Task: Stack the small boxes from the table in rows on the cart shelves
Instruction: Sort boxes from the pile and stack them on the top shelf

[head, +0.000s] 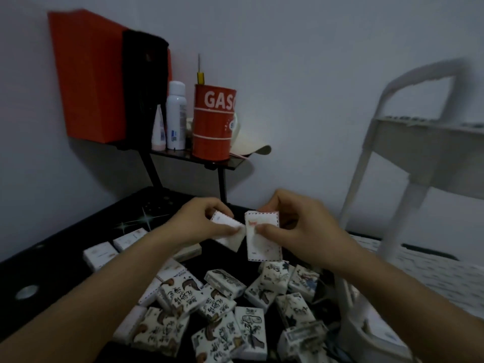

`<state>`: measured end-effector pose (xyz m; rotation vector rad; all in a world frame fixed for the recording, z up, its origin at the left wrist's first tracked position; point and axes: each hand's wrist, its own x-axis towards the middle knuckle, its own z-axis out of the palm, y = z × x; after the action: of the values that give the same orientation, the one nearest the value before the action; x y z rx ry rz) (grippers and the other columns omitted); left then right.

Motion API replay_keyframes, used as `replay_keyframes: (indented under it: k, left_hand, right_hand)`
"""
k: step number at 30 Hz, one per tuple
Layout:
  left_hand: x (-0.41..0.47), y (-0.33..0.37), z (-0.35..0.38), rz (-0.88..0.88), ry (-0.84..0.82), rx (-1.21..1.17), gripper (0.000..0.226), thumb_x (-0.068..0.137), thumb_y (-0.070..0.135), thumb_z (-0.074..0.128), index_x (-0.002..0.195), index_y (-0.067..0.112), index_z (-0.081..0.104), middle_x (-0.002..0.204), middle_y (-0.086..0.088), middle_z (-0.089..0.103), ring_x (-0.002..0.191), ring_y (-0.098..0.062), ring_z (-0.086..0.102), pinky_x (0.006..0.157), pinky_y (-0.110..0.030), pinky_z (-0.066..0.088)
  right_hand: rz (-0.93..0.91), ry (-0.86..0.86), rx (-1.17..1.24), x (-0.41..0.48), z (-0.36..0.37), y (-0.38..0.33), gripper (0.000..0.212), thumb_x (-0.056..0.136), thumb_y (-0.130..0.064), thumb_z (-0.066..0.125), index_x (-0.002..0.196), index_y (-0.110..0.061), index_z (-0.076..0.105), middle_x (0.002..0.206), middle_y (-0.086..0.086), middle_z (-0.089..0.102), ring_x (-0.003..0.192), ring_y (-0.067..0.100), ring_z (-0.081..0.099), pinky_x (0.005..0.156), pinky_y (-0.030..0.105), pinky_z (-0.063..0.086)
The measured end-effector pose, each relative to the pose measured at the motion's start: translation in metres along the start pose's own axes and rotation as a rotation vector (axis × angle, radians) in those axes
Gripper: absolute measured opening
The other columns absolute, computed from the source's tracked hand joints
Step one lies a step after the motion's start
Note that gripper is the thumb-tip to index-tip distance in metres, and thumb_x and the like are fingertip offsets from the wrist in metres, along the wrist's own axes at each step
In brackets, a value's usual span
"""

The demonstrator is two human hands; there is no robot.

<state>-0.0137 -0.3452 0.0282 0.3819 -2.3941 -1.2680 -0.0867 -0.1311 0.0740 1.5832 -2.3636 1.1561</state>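
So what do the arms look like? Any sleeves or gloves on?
They're a person's arms. No sleeves, watch or bands show on the left arm or right arm. The left grip and right grip are bare hands: no gloves, and no rings that I can see in the dim light.

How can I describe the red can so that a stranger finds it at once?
Find the black shelf against the wall, above the table. The red can stands on it, right of a white bottle. Unlike the red box at the left, it is round, with white letters GAS and a yellow tool sticking out.
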Motion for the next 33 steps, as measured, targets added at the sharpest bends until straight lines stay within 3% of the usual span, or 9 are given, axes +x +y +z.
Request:
replay_keyframes:
  k: [4,9,13,16,19,24,26,30,33]
  left_hand:
    - [-0.026,0.061,-0.013,0.005,0.015,-0.182,0.022,0.071,0.018,0.083,0.090,0.016,0.071,0.091,-0.005,0.072,0.071,-0.008,0.069,0.056,-0.020,0.053]
    - [-0.066,0.152,-0.011,0.086,-0.046,-0.543,0.037,0.063,0.018,0.076,0.098,0.012,0.068,0.085,-0.004,0.075,0.071,-0.016,0.073,0.054,-0.025,0.056]
    - [-0.084,0.218,0.011,0.198,-0.112,-0.641,0.024,0.080,0.010,0.068,0.103,0.015,0.070,0.091,-0.008,0.075,0.075,-0.015,0.072,0.058,-0.028,0.058]
    - [-0.084,0.260,0.033,0.279,-0.126,-0.582,0.015,0.087,0.010,0.062,0.098,0.010,0.072,0.094,-0.013,0.073,0.078,-0.018,0.068,0.065,-0.035,0.061]
    - [-0.075,0.301,0.056,0.367,-0.144,-0.485,0.012,0.089,0.013,0.060,0.094,0.013,0.071,0.091,-0.009,0.072,0.081,-0.016,0.067,0.072,-0.028,0.060]
    - [-0.039,0.361,0.100,0.439,-0.164,-0.304,0.016,0.086,0.027,0.067,0.093,0.013,0.066,0.090,-0.001,0.076,0.087,-0.013,0.071,0.079,-0.031,0.053]
    - [-0.017,0.380,0.120,0.431,-0.119,-0.276,0.020,0.085,0.028,0.069,0.095,0.012,0.064,0.090,-0.002,0.075,0.087,-0.014,0.071,0.073,-0.030,0.052]
    - [0.031,0.408,0.157,0.455,-0.016,-0.157,0.027,0.083,0.027,0.073,0.104,0.020,0.059,0.090,-0.001,0.071,0.078,-0.010,0.070,0.060,-0.024,0.055]
    - [0.065,0.420,0.177,0.508,0.049,0.024,0.022,0.083,0.026,0.073,0.102,0.025,0.061,0.093,0.000,0.070,0.079,-0.014,0.070,0.069,-0.032,0.061]
  right_hand:
    - [-0.053,0.089,-0.119,-0.030,-0.050,-0.030,0.016,0.077,-0.040,0.070,0.078,-0.030,0.058,0.085,-0.013,0.071,0.072,0.002,0.064,0.066,0.040,0.055]
    - [-0.116,0.182,-0.186,-0.070,-0.111,-0.065,0.020,0.075,-0.049,0.064,0.080,-0.030,0.061,0.084,-0.014,0.070,0.073,0.003,0.063,0.058,0.027,0.051]
    - [-0.140,0.269,-0.168,-0.097,-0.161,-0.083,0.021,0.074,-0.046,0.067,0.079,-0.026,0.061,0.077,-0.009,0.071,0.065,0.007,0.063,0.054,0.022,0.049]
    - [-0.082,0.311,-0.077,-0.114,-0.203,-0.084,0.021,0.077,-0.036,0.071,0.085,-0.018,0.064,0.075,-0.010,0.072,0.059,0.005,0.064,0.049,0.019,0.049]
    - [0.004,0.355,0.039,-0.134,-0.246,-0.074,0.022,0.083,-0.027,0.070,0.093,-0.009,0.063,0.067,-0.007,0.071,0.050,0.001,0.059,0.043,0.012,0.040]
    - [0.194,0.607,0.156,-0.148,-0.312,-0.036,0.032,0.085,-0.031,0.071,0.113,-0.019,0.061,0.083,0.005,0.072,0.051,0.006,0.058,0.043,0.020,0.044]
    - [0.249,0.649,0.185,-0.145,-0.335,-0.020,0.033,0.083,-0.030,0.073,0.112,-0.015,0.062,0.086,0.011,0.071,0.050,0.008,0.059,0.044,0.021,0.048]
    - [0.301,0.654,-0.022,-0.130,-0.378,0.015,0.025,0.084,-0.028,0.073,0.102,-0.014,0.061,0.086,0.005,0.071,0.061,0.011,0.069,0.053,0.025,0.056]
    - [0.357,0.574,-0.327,-0.106,-0.400,0.036,0.023,0.086,-0.035,0.070,0.098,-0.021,0.057,0.089,-0.003,0.067,0.069,0.015,0.071,0.068,0.036,0.061]
